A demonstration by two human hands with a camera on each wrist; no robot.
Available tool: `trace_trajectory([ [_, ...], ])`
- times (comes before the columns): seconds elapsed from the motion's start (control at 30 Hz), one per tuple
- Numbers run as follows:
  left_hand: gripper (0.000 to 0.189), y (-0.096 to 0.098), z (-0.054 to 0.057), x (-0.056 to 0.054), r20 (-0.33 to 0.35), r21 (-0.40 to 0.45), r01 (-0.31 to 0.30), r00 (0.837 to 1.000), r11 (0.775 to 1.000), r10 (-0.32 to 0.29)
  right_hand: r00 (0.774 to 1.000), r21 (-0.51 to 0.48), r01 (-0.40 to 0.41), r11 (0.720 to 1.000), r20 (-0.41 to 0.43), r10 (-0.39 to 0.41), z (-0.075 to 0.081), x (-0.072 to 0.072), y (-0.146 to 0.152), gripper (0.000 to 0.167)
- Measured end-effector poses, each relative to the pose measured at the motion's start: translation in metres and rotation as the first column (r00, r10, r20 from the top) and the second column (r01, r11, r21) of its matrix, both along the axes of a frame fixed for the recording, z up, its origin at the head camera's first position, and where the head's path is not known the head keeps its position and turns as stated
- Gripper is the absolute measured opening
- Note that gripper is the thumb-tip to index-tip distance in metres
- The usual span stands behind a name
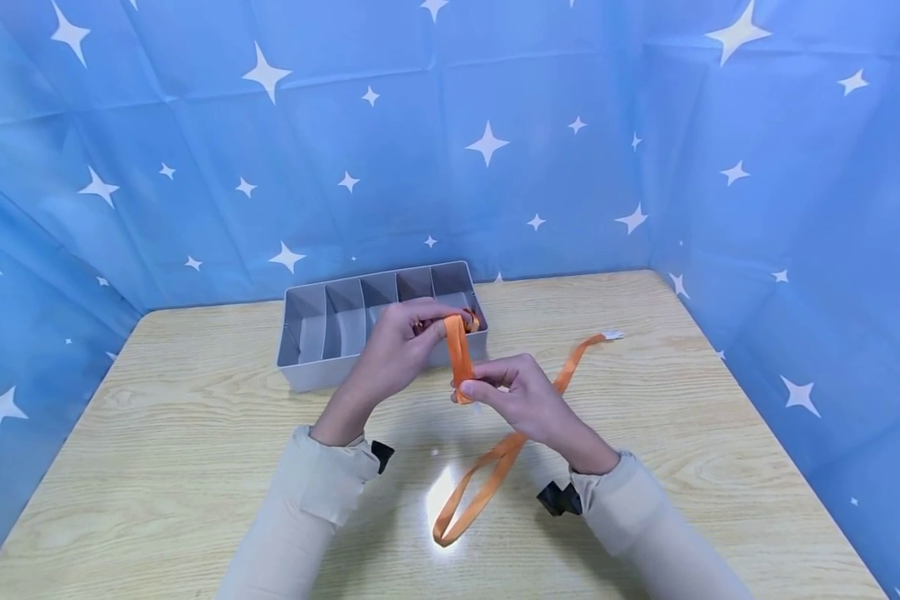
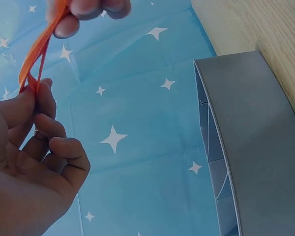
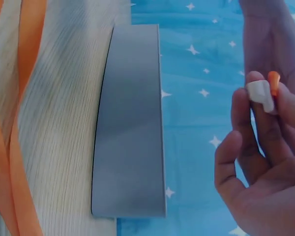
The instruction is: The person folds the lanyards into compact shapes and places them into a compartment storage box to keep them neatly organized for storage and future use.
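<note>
Between both hands stretches a folded orange lanyard strap (image 1: 459, 346), raised in front of the grey box. My left hand (image 1: 393, 346) pinches its upper end between thumb and fingertips, as the left wrist view (image 2: 32, 88) also shows. Lower down, my right hand (image 1: 521, 396) pinches the other end. In the right wrist view a small white plastic piece (image 3: 260, 96) lies between the right fingertips, beside an orange end (image 3: 274, 82). A second stretch of orange strap (image 1: 506, 450) lies looped on the table beneath the right hand; whether it joins the held part is hidden.
Behind the hands stands a grey divided box (image 1: 322, 375). Its rightmost compartment holds something orange and brown (image 1: 472, 321), partly hidden by the left hand. A white end piece (image 1: 612, 335) tips the strap on the wooden table (image 1: 195, 433). A blue star-patterned cloth (image 1: 390, 150) hangs behind.
</note>
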State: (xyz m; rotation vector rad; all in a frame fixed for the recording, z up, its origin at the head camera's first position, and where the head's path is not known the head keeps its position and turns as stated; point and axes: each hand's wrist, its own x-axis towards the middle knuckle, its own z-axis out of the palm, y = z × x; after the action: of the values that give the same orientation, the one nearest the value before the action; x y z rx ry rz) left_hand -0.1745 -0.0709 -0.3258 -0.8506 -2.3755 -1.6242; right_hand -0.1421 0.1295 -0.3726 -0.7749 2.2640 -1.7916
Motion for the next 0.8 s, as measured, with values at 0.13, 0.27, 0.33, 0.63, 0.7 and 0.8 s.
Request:
trace_trajectory([
  [0.13, 0.017, -0.001, 0.001, 0.000, 0.008, 0.030, -0.013, 1.000, 0.999, 0.013, 0.999, -0.053, -0.024, 0.998, 0.038, 0.026, 0.001, 0.003, 0.000, 0.020],
  [0.27, 0.018, -0.002, 0.002, 0.000, -0.014, 0.052, -0.037, 0.999, 0.998, 0.038, 0.996, -0.124, -0.050, 0.991, 0.073, 0.059, 0.003, 0.006, 0.001, 0.024],
  [0.33, 0.020, -0.002, 0.002, 0.000, -0.028, 0.056, -0.050, 0.998, 0.997, 0.051, 0.994, -0.158, -0.060, 0.986, 0.085, 0.074, 0.004, 0.008, 0.001, 0.026],
  [0.63, 0.043, -0.001, 0.000, 0.001, -0.024, 0.047, -0.134, 0.991, 0.990, 0.135, 0.993, -0.231, -0.087, 0.969, 0.057, 0.103, 0.008, 0.014, 0.002, 0.029],
  [0.7, 0.047, 0.000, -0.002, 0.002, -0.031, 0.033, -0.148, 0.988, 0.988, 0.149, 0.993, -0.249, -0.092, 0.964, 0.047, 0.107, 0.010, 0.015, 0.003, 0.030],
  [0.8, 0.049, 0.002, -0.005, 0.002, -0.037, 0.021, -0.154, 0.987, 0.988, 0.155, 0.994, -0.264, -0.083, 0.961, 0.049, 0.099, 0.011, 0.016, 0.003, 0.031],
])
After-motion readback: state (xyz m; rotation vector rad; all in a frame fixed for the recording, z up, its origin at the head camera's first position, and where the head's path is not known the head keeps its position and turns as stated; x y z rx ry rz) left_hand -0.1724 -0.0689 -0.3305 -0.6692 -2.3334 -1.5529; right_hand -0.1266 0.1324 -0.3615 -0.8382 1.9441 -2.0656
